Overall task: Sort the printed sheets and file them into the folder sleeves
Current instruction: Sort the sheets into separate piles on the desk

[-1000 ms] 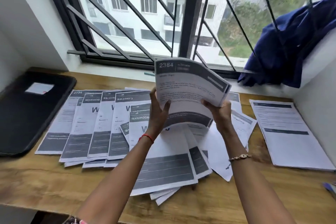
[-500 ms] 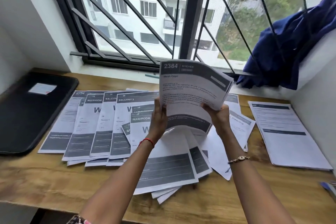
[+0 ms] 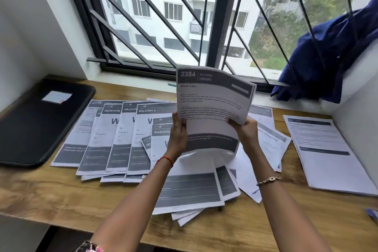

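Nearest, at 6 o'clock: grainy, matte wooden desk [image 3: 61, 194]. Across it from 9 to 3 o'clock, fanned printed sheets [image 3: 122, 139], white with dark-grey bands. At centre, upright and bowed: sheaf [image 3: 212, 104] headed "2384 KITCHEN", gripped at its side edges by left hand [image 3: 179, 135] and right hand [image 3: 246, 131]. At 9 o'clock, flat black folder [image 3: 34, 120] with rounded corners. At 2 o'clock, crumpled blue cloth [image 3: 331, 53].

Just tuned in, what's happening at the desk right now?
A person holds a curved bundle of white printed sheets, top page headed 2384 KITCHEN, upright in both hands: the left hand grips its left edge, the right hand its right. Below, grey-banded sheets lie fanned across the wooden desk, with a separate neat stack at the right. The flat black folder lies closed at far left; nothing looks filed yet.
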### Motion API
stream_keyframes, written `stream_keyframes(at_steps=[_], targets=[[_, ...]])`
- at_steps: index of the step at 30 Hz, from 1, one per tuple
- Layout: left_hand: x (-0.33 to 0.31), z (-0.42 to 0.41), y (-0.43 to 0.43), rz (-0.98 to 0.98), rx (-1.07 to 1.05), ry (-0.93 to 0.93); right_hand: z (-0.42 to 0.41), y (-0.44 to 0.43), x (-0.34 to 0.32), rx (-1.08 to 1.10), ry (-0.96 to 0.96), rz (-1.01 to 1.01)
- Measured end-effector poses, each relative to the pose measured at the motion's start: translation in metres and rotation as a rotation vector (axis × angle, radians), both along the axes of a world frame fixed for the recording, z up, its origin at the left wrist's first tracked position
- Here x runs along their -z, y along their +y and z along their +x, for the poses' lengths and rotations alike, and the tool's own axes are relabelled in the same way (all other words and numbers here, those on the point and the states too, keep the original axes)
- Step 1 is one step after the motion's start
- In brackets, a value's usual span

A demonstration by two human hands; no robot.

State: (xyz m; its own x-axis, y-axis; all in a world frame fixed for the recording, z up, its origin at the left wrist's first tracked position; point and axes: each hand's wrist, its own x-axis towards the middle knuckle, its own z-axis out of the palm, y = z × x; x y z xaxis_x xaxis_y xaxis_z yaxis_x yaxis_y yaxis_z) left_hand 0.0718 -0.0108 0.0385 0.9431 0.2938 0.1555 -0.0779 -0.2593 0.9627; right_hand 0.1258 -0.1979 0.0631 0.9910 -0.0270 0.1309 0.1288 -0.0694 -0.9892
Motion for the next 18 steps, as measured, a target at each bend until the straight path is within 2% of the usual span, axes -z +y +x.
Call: stream_keyframes(at_steps=[5, 10, 18], targets=[[0.000, 0.000, 0.005, 0.036, -0.016, 0.029, 0.004, 0.003, 0.008, 0.045, 0.008, -0.056], [-0.008, 0.003, 0.007, -0.020, -0.040, -0.059, 0.004, 0.004, -0.003, 0.022, -0.011, 0.028], [0.016, -0.001, 0.009, -0.110, -0.021, 0.056, -0.002, 0.002, 0.018, -0.018, 0.071, -0.030]])
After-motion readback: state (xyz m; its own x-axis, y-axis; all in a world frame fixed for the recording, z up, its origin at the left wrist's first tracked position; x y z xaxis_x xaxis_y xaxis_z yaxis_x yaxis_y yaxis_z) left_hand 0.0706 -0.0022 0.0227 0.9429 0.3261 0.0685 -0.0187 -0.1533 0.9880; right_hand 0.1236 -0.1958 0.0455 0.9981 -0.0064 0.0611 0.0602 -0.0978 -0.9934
